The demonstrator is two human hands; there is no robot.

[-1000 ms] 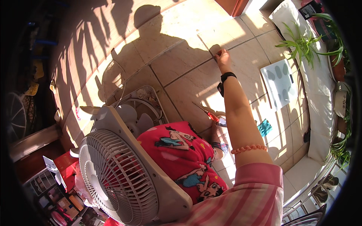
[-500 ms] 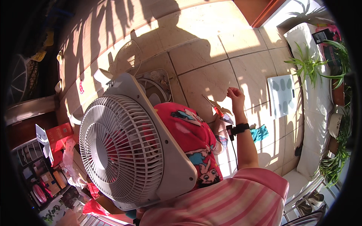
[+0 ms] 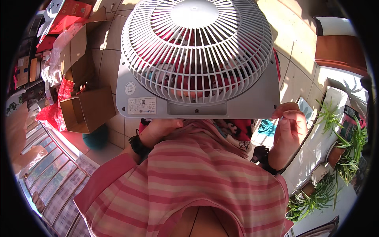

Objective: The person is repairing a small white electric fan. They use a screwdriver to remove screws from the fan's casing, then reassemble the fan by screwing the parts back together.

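Observation:
A grey box fan (image 3: 130,108) with a round slatted grille rests over my lap, its straight edge toward me. Screws sit along its frame, and a white label lies near that edge. My left hand (image 3: 158,130) is against the underside of the near edge, left of centre, with some of its fingers hidden beneath. Beside the fan's near right corner, my right hand (image 3: 291,128) is raised with curled fingers, thumb and fingertips close together. Anything small between them cannot be made out. Under the fan, a red patterned cloth (image 3: 235,128) covers my lap.
To the left stand an open cardboard box (image 3: 92,108), a red box (image 3: 71,15) and a teal ball-like object (image 3: 96,137). A teal cloth (image 3: 267,128) lies on the tiles at right, near a pale sheet (image 3: 306,107). Potted plants (image 3: 343,138) line the right side.
My view has swung round to face the fan squarely. My right hand has come from out over the floor, near a red-handled screwdriver, to the fan's corner. My left hand now shows.

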